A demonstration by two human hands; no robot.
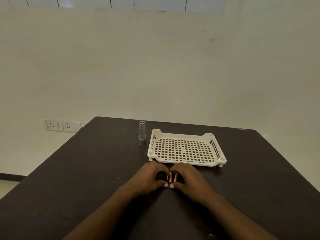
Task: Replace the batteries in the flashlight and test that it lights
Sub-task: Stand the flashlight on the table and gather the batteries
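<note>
A silver flashlight point(142, 132) stands upright on the dark table point(78, 170), left of the white tray. Small copper-and-black batteries point(171, 177) lie side by side on the table in front of the tray. My left hand point(150, 177) and my right hand point(187, 179) curl around them from either side, fingertips at their far ends and thumbs meeting at the near ends. How many batteries there are is partly hidden by the fingers.
A white perforated plastic tray point(186, 148) sits just beyond my hands with nothing in it. A wall socket panel point(60, 125) is mounted on the wall behind the table's left rear corner. The table's far edge runs close to the wall.
</note>
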